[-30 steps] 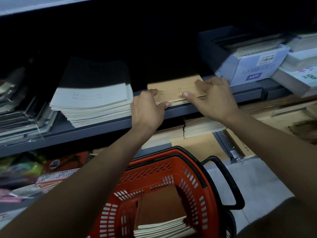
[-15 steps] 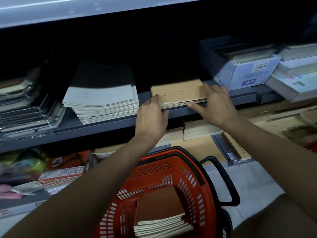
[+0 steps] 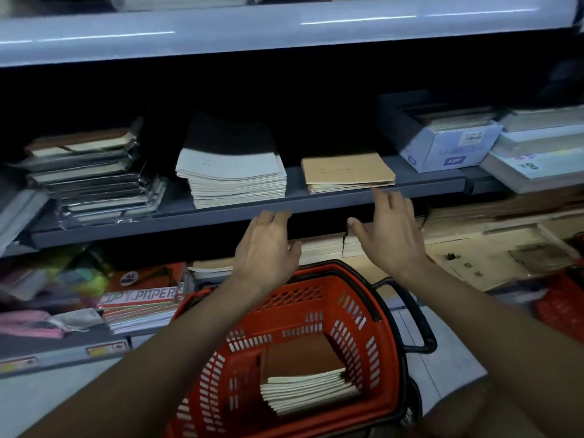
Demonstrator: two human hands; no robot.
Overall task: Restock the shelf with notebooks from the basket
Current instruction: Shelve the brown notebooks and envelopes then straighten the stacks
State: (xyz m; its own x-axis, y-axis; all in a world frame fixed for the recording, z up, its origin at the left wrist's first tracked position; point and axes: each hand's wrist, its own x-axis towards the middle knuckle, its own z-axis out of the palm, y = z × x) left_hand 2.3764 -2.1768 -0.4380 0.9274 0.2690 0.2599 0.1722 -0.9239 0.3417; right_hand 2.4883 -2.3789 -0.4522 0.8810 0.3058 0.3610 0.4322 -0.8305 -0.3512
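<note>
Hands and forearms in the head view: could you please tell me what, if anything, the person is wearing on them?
Nothing visible. The left hand and right hand are bare, with no gloves, and I can make out no rings, though the picture is dim. Both forearms are uncovered to the frame's lower edge: no sleeves, watch or bracelet show.

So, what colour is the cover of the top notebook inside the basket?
Brown, over cream page edges: top notebook in the orange-red basket, seen in the head view.

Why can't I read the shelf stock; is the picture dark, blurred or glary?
Head view: the shelf recess is deep in shadow, glare streaks the upper shelf edge, both hands are slightly motion-blurred, and wide-angle distortion bows the edges.
</note>
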